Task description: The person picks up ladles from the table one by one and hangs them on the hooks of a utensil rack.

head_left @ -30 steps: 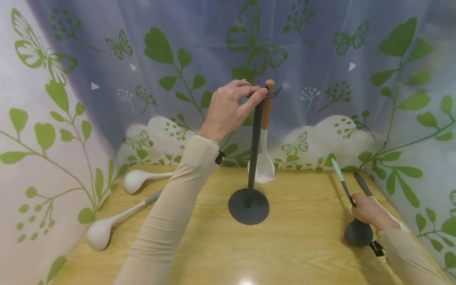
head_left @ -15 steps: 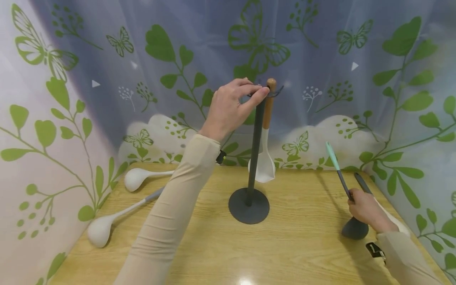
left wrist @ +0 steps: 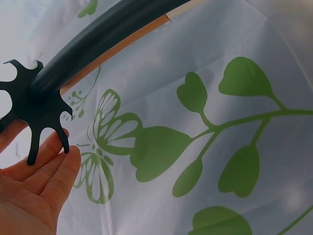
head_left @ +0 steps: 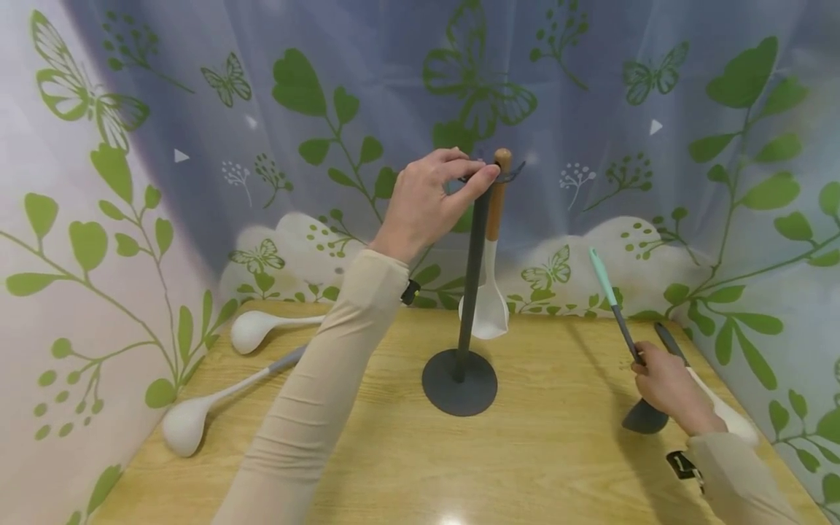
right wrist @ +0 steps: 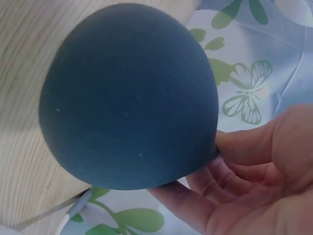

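A dark utensil stand (head_left: 474,277) with a round base rises from the wooden table. At its top, my left hand (head_left: 425,197) grips the hook ring; in the left wrist view the fingers lie against the curved hooks (left wrist: 34,100). A white-headed utensil (head_left: 491,313) with a wooden handle hangs from the stand's far right side. At the right, my right hand (head_left: 672,386) holds a dark ladle (head_left: 646,417) by the lower shaft, its mint handle end slanting up and left. The ladle's rounded bowl (right wrist: 127,98) fills much of the right wrist view.
Two white ladles lie on the left of the table (head_left: 394,467): one farther back (head_left: 252,332), one nearer (head_left: 187,426) with a grey handle partly behind my left sleeve. Another white utensil (head_left: 731,419) with a dark handle lies beyond my right hand. A patterned curtain (head_left: 367,58) backs the table.
My right hand has moved slightly left with the ladle, whose mint handle end has risen and swung left. The left hand keeps its place at the stand's top.
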`<state>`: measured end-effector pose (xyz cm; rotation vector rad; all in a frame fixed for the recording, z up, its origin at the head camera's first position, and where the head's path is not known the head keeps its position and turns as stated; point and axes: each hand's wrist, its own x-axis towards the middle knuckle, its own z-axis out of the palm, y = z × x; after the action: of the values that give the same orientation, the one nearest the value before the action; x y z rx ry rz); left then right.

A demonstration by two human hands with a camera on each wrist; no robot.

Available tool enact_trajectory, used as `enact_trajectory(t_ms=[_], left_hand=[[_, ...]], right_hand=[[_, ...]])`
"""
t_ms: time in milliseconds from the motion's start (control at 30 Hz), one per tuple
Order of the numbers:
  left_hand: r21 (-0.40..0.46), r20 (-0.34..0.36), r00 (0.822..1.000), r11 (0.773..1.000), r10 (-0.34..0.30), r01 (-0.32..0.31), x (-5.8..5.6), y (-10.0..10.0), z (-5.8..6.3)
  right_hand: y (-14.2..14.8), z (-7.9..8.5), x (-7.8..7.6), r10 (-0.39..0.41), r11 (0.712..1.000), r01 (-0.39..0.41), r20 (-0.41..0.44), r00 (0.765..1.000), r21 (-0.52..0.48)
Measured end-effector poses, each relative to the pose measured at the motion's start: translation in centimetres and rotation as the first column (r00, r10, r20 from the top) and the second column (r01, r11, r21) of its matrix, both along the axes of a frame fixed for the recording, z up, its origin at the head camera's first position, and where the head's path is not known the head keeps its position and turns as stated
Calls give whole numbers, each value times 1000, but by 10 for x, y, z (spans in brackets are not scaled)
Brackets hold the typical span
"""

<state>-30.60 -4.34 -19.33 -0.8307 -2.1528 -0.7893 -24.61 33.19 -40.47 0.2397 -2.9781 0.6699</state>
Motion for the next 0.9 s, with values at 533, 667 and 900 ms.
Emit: enact_trajectory(t_ms=[533, 667, 900], left_hand=[[16, 18, 1000, 1000, 9, -10, 0, 1, -2], [17, 16, 1000, 1000, 12, -12, 0, 1, -2], [22, 24, 999, 999, 22, -23, 1, 1, -2]], right_hand=[[-34, 11, -7, 18, 999, -26, -172, 985, -46], [-37, 13, -8, 18, 997, -35, -234, 972, -68], [-47, 20, -7, 6, 993, -39, -284, 959, -110]])
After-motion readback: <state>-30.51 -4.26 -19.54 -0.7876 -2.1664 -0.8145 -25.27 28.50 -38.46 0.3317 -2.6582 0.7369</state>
